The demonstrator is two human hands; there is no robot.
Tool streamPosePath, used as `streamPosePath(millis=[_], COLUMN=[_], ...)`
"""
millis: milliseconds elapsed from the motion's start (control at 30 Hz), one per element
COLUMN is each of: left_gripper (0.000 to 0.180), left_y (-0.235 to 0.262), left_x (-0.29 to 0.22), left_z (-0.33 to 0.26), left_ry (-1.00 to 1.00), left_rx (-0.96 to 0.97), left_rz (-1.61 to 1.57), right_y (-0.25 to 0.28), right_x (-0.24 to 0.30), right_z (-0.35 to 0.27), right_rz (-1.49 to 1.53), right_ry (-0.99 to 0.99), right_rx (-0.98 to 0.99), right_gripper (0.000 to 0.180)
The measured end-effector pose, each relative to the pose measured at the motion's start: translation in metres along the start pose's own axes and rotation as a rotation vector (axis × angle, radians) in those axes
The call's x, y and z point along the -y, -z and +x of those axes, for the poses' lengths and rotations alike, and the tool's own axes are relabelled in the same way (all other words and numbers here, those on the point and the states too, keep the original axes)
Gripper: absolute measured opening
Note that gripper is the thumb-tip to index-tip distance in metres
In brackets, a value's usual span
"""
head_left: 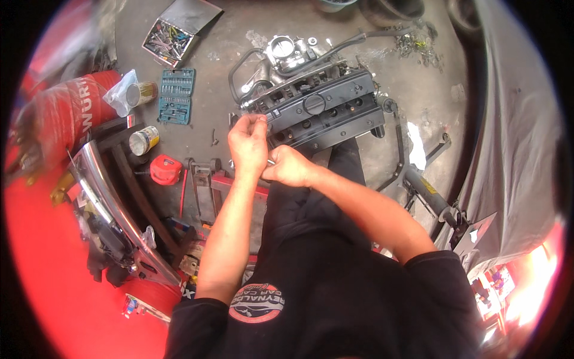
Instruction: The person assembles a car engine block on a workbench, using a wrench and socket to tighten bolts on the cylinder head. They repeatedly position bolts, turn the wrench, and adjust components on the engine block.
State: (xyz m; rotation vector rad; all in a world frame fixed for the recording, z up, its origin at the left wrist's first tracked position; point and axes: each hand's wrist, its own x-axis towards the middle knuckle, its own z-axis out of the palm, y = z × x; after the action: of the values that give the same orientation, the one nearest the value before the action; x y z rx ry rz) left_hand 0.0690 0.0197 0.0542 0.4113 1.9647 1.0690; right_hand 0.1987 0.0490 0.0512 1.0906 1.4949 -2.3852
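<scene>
In front of me sits an engine [281,90] with a black valve cover [350,90] and a round black oil cap [313,104]. My left hand [248,143] is at the cover's near left corner, thumb and fingers pinched together. Whatever may be between those fingertips is too small to make out. Just right of and below it, my right hand [288,167] is closed around a slim silver metal tool [271,161]. The tool seems to pass beneath my left wrist, and most of it is hidden, so its exact kind does not show.
A teal socket set case [176,96] lies left of the engine, below an open metal toolbox [170,42]. Cans [144,140], a red plastic container [165,170] and a red floor jack [222,182] are at left. An engine stand [421,185] and grey sheet [508,149] occupy the right.
</scene>
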Motion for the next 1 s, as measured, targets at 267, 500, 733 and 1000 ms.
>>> streamPosePath(millis=[267,500,733,1000], left_gripper=[0.013,0.013,0.012,0.034], left_y=[0.0,0.0,0.006,0.031], left_x=[-0.014,-0.015,-0.013,0.019], left_z=[0.006,0.005,0.009,-0.011], left_ry=[0.016,0.006,0.038,-0.063], left_rx=[0.138,0.182,0.263,0.408], left_rz=[0.143,0.121,-0.092,0.044], right_y=[-0.014,-0.015,-0.007,0.074], right_x=[-0.004,-0.007,0.003,0.049], right_z=[-0.004,-0.005,-0.001,0.015], right_rz=[0.098,0.145,0.091,-0.801], right_ry=[-0.02,0.02,-0.042,0.238], right_rx=[-0.117,-0.146,-0.095,0.067], right_gripper=[0.019,0.019,0.017,0.025])
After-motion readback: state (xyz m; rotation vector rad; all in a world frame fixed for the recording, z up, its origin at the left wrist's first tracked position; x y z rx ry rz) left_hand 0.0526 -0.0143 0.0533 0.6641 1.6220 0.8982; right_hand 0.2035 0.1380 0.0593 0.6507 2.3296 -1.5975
